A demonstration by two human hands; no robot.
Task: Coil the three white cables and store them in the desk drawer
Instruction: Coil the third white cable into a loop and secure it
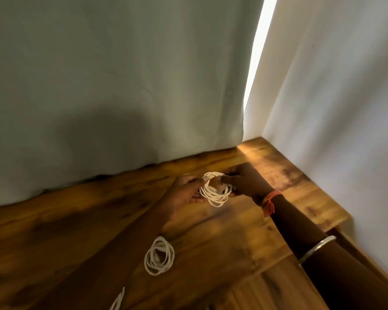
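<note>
Above the table (76, 231), the coiled cable (213, 195) hung between both hands: left fingers (196, 180) pinched its left rim, right fingers (231, 180) clamped the opposite side.

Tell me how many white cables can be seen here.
3. Left hand and right hand hold one coil; a second coil lies on the desk; a third cable is cut by the bottom edge.
</note>
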